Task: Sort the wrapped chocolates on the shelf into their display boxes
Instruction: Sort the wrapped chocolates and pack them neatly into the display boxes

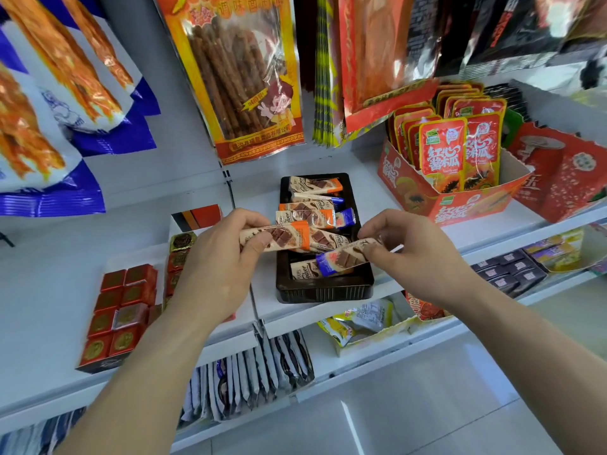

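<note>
Lower shelf, bottom centre of frame: a row of grey and white sachets (pixel 249 366) standing on edge. To their right, a torn carton holding yellow and white packets (pixel 361 320).

Left hand (pixel 213 267), centre-left: thumb and curled fingers pinch an orange-ended chocolate bar (pixel 279 236) by its cream end. The bar lies roughly level, its orange end pointing right over the tray.

Right hand (pixel 417 254), centre-right: thumb and fingertips pinch a blue-ended chocolate bar (pixel 345 257) by its cream end. The bar is tilted, its blue end lower and to the left, above the near half of the tray.

Dark display tray (pixel 325 292), centre, on the white shelf (pixel 49 290): it holds a loose, unaligned heap of wrapped bars (pixel 315 185), some orange-ended and some blue-ended. One cream bar lies near the front wall.

Box of red square chocolates (pixel 121 310), lower left on the same shelf: foil-wrapped squares in rows, with a second column just beside the left wrist.

Red carton of papaya sachets (pixel 453 205), right of the tray: red packets stand upright inside.

Hanging bags, top of frame: an orange bag of brown sticks (pixel 239 77) at centre, blue and white bags (pixel 49 93) at upper left, and red and dark bags at upper right, blurred.
</note>
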`<action>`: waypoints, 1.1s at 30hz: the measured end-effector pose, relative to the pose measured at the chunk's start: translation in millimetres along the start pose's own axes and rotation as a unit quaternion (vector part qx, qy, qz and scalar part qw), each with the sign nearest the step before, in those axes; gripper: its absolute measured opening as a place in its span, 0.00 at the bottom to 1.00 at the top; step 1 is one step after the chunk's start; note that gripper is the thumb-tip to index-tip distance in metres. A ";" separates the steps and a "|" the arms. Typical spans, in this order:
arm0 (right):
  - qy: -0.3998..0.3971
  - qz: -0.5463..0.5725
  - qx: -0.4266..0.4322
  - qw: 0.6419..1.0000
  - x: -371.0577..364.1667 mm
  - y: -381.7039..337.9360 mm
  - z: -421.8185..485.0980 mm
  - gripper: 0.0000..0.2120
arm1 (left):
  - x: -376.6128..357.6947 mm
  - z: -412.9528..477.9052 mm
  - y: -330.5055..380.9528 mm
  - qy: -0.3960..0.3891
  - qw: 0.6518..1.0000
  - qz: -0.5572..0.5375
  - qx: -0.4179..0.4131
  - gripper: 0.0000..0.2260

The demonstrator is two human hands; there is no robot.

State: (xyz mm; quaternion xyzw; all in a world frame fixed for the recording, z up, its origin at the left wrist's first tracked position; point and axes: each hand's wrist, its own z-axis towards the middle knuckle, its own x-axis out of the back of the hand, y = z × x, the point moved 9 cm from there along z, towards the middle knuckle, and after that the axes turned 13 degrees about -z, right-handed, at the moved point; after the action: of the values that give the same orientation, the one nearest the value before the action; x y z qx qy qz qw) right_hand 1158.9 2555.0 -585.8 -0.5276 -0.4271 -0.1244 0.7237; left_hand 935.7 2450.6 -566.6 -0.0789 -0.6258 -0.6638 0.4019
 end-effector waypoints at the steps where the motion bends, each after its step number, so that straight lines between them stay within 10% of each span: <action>1: -0.011 -0.003 0.007 1.000 -4.8 -2.6 -0.1 0.07 | 0.0 0.2 -0.8 0.006 1.000 -0.012 -0.002 0.05; 13: 0.020 -0.196 0.125 0.972 -25.4 -38.6 -2.0 0.01 | -1.9 0.1 -6.2 0.026 0.998 -0.060 -0.012 0.05; 20: -0.015 -0.275 0.107 0.955 -25.1 -37.3 0.8 0.13 | 3.4 -1.2 -9.4 0.037 0.997 -0.065 -0.003 0.05; 33: -0.109 -0.191 0.073 0.973 -30.6 -29.4 15.4 0.15 | 7.2 -4.3 -11.9 0.036 0.998 -0.060 0.006 0.05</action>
State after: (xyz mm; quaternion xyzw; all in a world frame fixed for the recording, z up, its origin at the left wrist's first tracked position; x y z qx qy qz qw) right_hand 1114.4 2548.0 -588.2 -0.3924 -0.6045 -0.1706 0.6719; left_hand 925.1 2442.3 -572.3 -0.0145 -0.6181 -0.6857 0.3842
